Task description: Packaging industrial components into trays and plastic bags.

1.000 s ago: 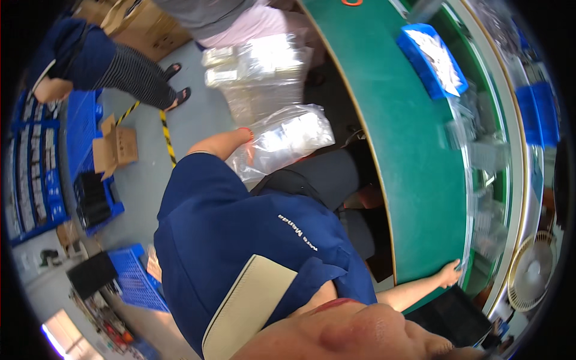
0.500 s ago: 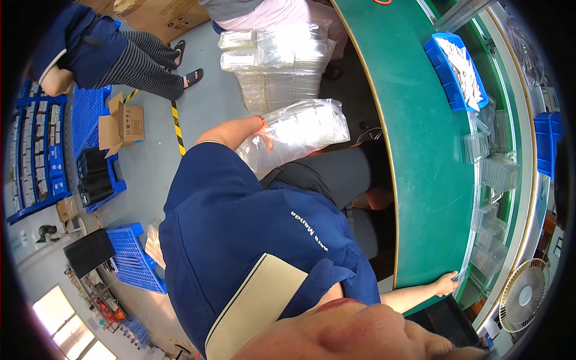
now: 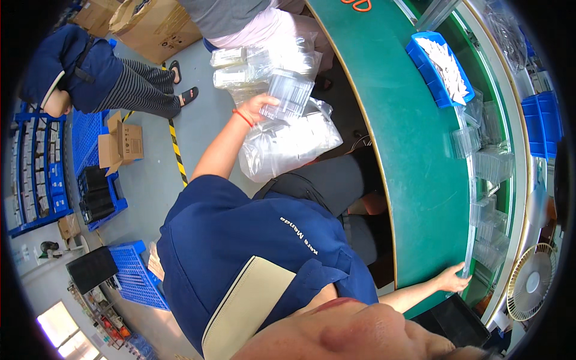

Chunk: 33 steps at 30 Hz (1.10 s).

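My left hand (image 3: pixel 259 109) grips a few clear plastic cases (image 3: pixel 290 94), held together above an open clear plastic bag (image 3: pixel 294 144). Pale bundles fill that bag, which rests beside my lap. At the far side of the green table (image 3: pixel 420 198), my right hand (image 3: pixel 451 279) has its fingers closed on a thin clear plastic piece (image 3: pixel 466 265), seen nearly edge-on. More clear cases (image 3: pixel 493 165) stand in rows along the table's back rail, just beyond that hand.
A blue bin (image 3: pixel 441 69) of white slips sits on the table; orange-handled scissors (image 3: pixel 362 5) lie at its end. Another person (image 3: pixel 252 24) sits past stacked bagged goods (image 3: pixel 240 77). A second person (image 3: pixel 102 66) stands left. A fan (image 3: pixel 532 282) and black tray (image 3: pixel 450 321) are near my right hand.
My left hand has risen from the clear bag and now holds clear cases above it. My right hand stays near the rail. The view has shifted slightly.
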### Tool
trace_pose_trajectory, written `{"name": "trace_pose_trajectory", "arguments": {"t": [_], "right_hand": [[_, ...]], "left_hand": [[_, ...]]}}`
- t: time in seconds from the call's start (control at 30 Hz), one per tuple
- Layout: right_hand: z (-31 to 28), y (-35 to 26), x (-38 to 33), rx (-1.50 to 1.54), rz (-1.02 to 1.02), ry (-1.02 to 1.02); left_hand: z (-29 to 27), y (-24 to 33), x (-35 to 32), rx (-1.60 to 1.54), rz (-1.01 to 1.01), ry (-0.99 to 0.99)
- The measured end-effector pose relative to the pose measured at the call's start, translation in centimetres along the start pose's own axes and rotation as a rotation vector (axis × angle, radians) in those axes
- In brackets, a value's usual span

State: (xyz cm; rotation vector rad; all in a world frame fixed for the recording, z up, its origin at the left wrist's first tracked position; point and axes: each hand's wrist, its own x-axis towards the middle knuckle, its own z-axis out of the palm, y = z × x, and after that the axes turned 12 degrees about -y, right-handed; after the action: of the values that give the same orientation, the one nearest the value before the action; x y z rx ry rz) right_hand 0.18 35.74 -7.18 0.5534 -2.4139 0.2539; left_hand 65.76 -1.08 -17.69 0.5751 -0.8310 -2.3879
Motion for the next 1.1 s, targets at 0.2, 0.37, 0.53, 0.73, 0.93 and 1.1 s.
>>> {"name": "trace_pose_trajectory", "arguments": {"t": [0.2,0.37,0.53,0.73,0.93,1.1], "right_hand": [[-7.9,-18.8,-5.6,0.953,-0.283,-0.319],[-12.0,-27.8,-7.6,1.466,-0.778,-1.040],[-12.9,-28.7,-6.6,1.460,-1.346,-1.697],[-12.1,-22.8,-5.1,1.682,-0.289,-1.653],[-6.0,-15.2,1.9,1.898,0.474,-0.558],[-1.0,-15.7,7.4,1.343,0.748,-0.082]], "left_hand": [[10.2,-3.9,4.5,-0.470,0.213,-0.444],[15.8,-6.7,6.6,-0.438,-0.256,-0.652],[20.8,-7.8,7.0,-0.205,-0.765,-0.768],[22.9,-7.1,8.4,-0.456,-0.550,-0.844],[15.3,-3.7,6.9,0.267,-0.251,-0.195],[5.1,-4.3,3.7,0.880,-0.285,0.310]]}}
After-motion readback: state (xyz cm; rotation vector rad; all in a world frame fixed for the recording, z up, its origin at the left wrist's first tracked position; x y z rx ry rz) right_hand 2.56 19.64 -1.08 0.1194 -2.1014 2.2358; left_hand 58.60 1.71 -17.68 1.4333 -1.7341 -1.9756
